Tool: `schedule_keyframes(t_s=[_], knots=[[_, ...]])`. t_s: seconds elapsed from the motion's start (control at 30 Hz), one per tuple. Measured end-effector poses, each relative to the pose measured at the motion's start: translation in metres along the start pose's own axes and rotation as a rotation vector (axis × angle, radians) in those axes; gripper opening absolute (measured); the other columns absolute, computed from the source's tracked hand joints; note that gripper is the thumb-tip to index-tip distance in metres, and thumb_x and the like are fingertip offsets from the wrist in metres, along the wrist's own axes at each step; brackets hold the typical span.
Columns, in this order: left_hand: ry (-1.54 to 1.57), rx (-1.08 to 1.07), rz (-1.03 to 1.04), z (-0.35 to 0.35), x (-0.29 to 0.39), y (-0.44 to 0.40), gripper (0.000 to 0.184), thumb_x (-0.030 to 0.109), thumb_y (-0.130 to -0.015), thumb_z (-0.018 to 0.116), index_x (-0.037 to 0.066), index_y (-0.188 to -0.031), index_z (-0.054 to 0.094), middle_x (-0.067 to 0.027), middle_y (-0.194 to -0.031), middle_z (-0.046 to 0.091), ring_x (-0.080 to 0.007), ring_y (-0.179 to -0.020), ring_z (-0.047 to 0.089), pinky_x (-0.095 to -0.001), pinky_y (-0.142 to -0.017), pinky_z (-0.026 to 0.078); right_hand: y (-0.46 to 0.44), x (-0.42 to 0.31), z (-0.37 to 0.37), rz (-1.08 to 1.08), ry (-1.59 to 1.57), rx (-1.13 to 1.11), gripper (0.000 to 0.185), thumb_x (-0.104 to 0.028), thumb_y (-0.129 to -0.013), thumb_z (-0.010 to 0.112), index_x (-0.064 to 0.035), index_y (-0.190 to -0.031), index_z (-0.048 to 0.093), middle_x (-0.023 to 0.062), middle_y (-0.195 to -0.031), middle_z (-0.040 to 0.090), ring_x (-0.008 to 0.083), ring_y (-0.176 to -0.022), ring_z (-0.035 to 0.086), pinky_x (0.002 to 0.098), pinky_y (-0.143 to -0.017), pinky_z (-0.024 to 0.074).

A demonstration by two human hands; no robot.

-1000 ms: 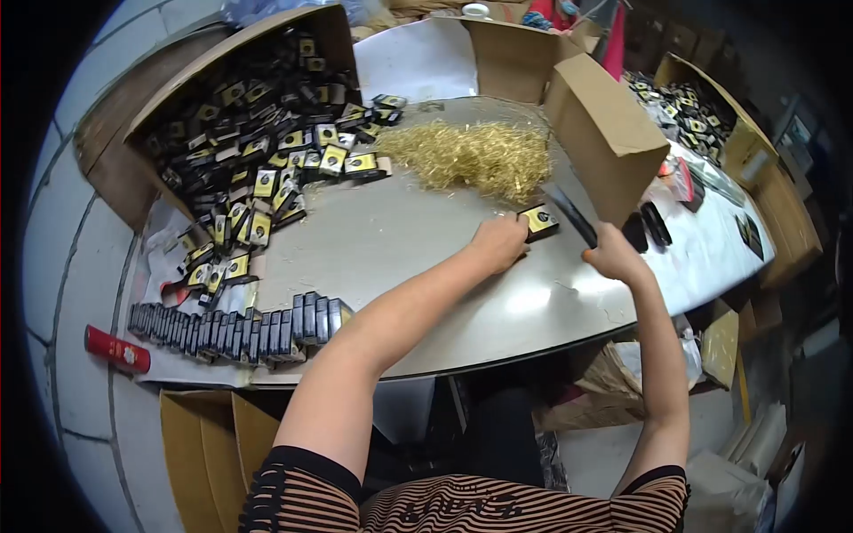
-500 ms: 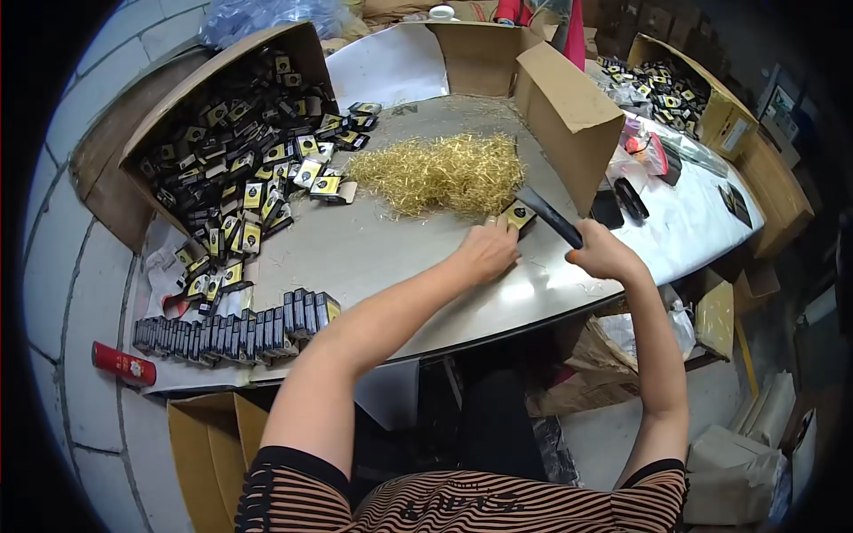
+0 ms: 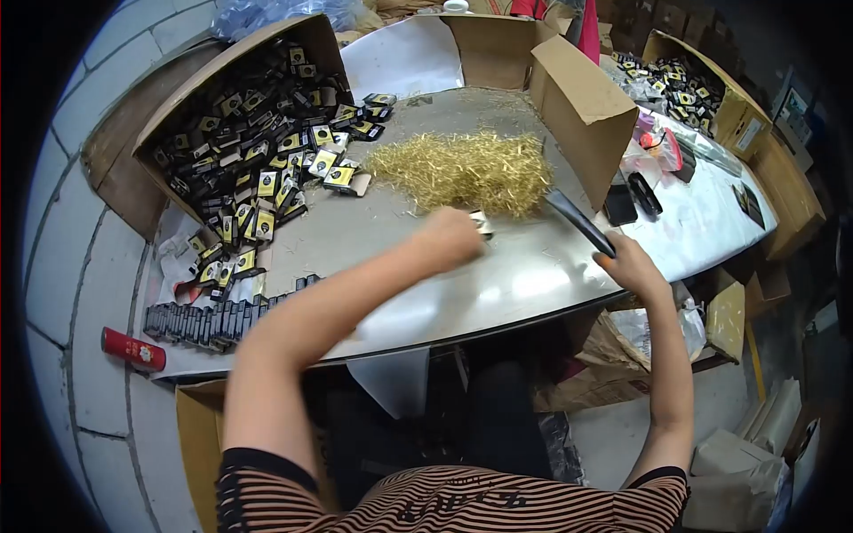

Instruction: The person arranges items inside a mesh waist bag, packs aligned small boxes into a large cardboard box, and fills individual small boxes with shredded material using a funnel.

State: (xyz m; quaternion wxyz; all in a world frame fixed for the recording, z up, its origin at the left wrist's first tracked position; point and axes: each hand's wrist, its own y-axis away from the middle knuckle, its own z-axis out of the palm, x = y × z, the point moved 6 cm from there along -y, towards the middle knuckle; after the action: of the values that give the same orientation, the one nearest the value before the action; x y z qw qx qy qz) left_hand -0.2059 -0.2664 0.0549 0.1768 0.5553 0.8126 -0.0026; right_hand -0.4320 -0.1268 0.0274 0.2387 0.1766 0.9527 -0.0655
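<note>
My left hand [image 3: 451, 240], blurred by motion, is closed on a small box [image 3: 481, 223] that shows at its fingertips above the metal tabletop [image 3: 382, 306]. My right hand [image 3: 629, 264] grips the handle end of a long dark tool [image 3: 577, 220], whose far tip touches the right edge of the gold shredded strands [image 3: 466, 169]. Behind my left forearm stands a row of small dark boxes [image 3: 200, 326]. A large heap of black and yellow boxes [image 3: 267, 182] fills the left side.
A cardboard panel [image 3: 586, 115] stands at the right of the strands. Beyond it, a black case [image 3: 644, 194] and plastic bags [image 3: 657, 151] lie on a white surface. A red can [image 3: 133, 349] lies at the far left edge. More boxes [image 3: 675, 93] are heaped at the back right.
My left hand has moved left with the small box, away from the tool. My right hand still grips the tool, now slightly farther right. The view has shifted slightly.
</note>
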Motion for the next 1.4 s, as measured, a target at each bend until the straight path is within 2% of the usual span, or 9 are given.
schedule_keyframes(t_s=[0.23,0.5,0.6,0.63,0.87,1.13,1.23,1.27,1.4], knots=[[-0.238,0.002,-0.361,0.013,-0.138,0.098,0.016,0.021,-0.078,0.061,0.009,-0.089,0.064,-0.0102,-0.084,0.062,-0.0268,-0.068,0.060,-0.0395,-0.061,0.048,0.067,0.038,0.006,0.002,-0.180,-0.044,0.014,-0.009,-0.075,0.063,-0.0012,-0.085,0.057,0.0100,-0.068,0.058,0.0238,-0.062,0.057,0.0354,-0.062,0.0470],[0.346,0.437,-0.113,0.029,-0.137,0.058,0.088,0.032,-0.060,0.085,0.012,-0.135,0.044,-0.0155,-0.138,0.043,-0.0357,-0.109,0.056,-0.0450,-0.092,0.046,0.097,0.040,-0.012,0.247,-0.286,-0.342,0.016,-0.005,-0.074,0.065,-0.0047,-0.088,0.058,0.0006,-0.062,0.054,0.0102,-0.044,0.046,0.0244,-0.038,0.0342],[0.507,0.309,-0.082,0.104,-0.153,0.021,0.088,0.032,-0.057,0.087,0.010,-0.132,0.047,-0.0142,-0.134,0.046,-0.0337,-0.112,0.055,-0.0441,-0.094,0.046,0.079,0.021,0.027,-0.035,-0.235,-0.274,0.031,-0.031,-0.085,0.066,-0.0016,-0.092,0.058,0.0041,-0.077,0.061,0.0145,-0.065,0.056,0.0278,-0.060,0.0472],[0.548,0.201,-0.177,0.098,-0.147,0.014,0.089,0.032,-0.055,0.088,0.009,-0.132,0.048,-0.0145,-0.133,0.047,-0.0340,-0.110,0.055,-0.0440,-0.094,0.046,0.074,0.013,0.039,-0.023,-0.373,-0.099,0.031,-0.029,-0.086,0.065,-0.0009,-0.097,0.058,0.0044,-0.083,0.062,0.0140,-0.066,0.055,0.0280,-0.061,0.0467],[0.590,-0.003,-0.378,0.089,-0.165,0.074,0.084,0.024,-0.057,0.085,-0.002,-0.129,0.051,-0.0190,-0.125,0.052,-0.0350,-0.105,0.057,-0.0401,-0.093,0.050,0.093,-0.048,0.078,0.118,-0.622,-0.262,0.015,-0.013,-0.086,0.060,-0.0038,-0.092,0.049,0.0047,-0.066,0.054,0.0126,-0.048,0.052,0.0237,-0.044,0.0440],[0.582,0.297,-0.513,0.072,-0.218,0.161,0.052,-0.003,-0.054,0.064,0.001,-0.105,0.059,-0.0103,-0.094,0.060,-0.0262,-0.082,0.056,-0.0315,-0.077,0.049,0.047,-0.150,0.080,0.060,-1.243,-0.359,0.010,-0.010,-0.080,0.065,-0.0026,-0.081,0.057,0.0029,-0.052,0.053,0.0094,-0.036,0.044,0.0227,-0.033,0.0366],[0.417,0.580,-0.558,0.003,-0.274,0.188,0.041,0.001,-0.065,0.064,0.001,-0.106,0.058,-0.0090,-0.091,0.060,-0.0211,-0.081,0.057,-0.0301,-0.073,0.048,0.018,-0.171,0.051,-0.111,-1.465,-0.247,0.009,-0.005,-0.083,0.064,-0.0013,-0.085,0.056,0.0026,-0.054,0.053,0.0096,-0.035,0.045,0.0230,-0.031,0.0351],[0.516,0.882,-0.356,-0.032,-0.262,0.198,0.036,0.006,-0.076,0.063,0.002,-0.110,0.057,-0.0094,-0.092,0.061,-0.0200,-0.080,0.059,-0.0298,-0.071,0.049,0.016,-0.176,0.038,-0.186,-1.487,-0.205,0.009,-0.004,-0.084,0.064,-0.0017,-0.085,0.055,0.0028,-0.056,0.053,0.0100,-0.035,0.045,0.0230,-0.031,0.0345],[0.471,0.991,-0.558,-0.092,-0.279,0.170,0.031,0.015,-0.084,0.058,0.002,-0.112,0.057,-0.0144,-0.094,0.063,-0.0265,-0.075,0.061,-0.0356,-0.067,0.050,-0.053,-0.179,0.048,-0.124,-1.203,-0.105,0.008,-0.009,-0.082,0.061,-0.0069,-0.081,0.053,0.0017,-0.058,0.051,0.0103,-0.041,0.045,0.0251,-0.036,0.0356]])
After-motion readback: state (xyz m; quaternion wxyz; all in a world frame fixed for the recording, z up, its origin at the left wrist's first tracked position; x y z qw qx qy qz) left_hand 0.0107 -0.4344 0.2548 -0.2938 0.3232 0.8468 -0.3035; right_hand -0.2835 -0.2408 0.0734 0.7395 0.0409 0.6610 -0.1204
